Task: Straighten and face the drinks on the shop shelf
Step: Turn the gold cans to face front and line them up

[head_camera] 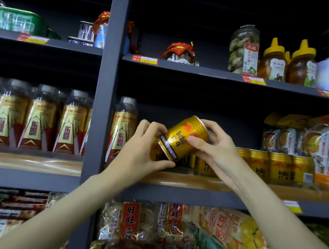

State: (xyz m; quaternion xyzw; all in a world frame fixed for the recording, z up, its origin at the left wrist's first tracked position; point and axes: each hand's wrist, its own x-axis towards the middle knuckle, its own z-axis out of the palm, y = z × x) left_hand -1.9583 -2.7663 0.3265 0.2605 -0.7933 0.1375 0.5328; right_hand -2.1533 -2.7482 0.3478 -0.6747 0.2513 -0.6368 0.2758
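Gold energy-drink can point(183, 138) tilted in mid-air, above the shelf edge point(174, 179). Left hand point(138, 152) pinches its bottom rim; right hand point(216, 148) wraps the top end. Best: tip upright, turn label outward, set beside the can row point(281, 167) right of the grip.

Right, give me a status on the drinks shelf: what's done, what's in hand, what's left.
Done, by the look of it: the gold cans on the right stand upright in a row, labels out, and the bottles left of the upright post stand in line. In hand: the left hand and right hand hold one tilted gold can above the shelf. Left: set it upright, label out, in the row.
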